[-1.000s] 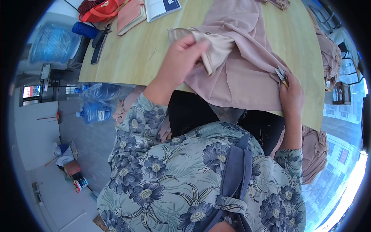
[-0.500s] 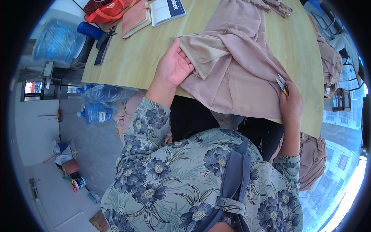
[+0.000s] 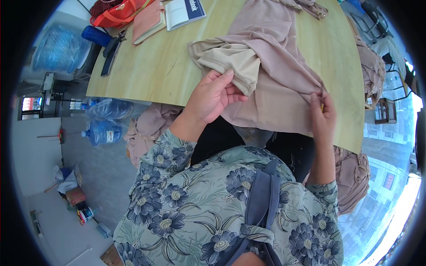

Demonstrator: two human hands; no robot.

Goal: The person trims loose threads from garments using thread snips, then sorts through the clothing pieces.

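Note:
A dusty-pink garment (image 3: 275, 106) lies across the table and hangs over its near edge, a beige inner side folded out on the left. My left hand (image 3: 215, 97) has its thumb on the edge of this beige fold (image 3: 237, 66), fingers curled beneath it. At the garment's right edge, my right hand (image 3: 323, 117) is closed, pinching the cloth between thumb and forefinger. A small yellow part of the scissors (image 3: 322, 107) shows inside that hand; their blades are hidden.
The wooden table (image 3: 146, 73) bears a pink notebook (image 3: 148, 22), a white-and-blue notebook (image 3: 185, 14), a red bag (image 3: 120, 13), a blue cylinder (image 3: 96, 35) and a dark phone (image 3: 108, 64). Pink cloth heaps (image 3: 153, 126) (image 3: 353, 179) lie below both sides. Water bottles (image 3: 104, 132) stand left.
My left hand has moved right and down along the beige fold and closed on its edge. The right hand has shifted its grip; the scissor blades, visible before, are now hidden.

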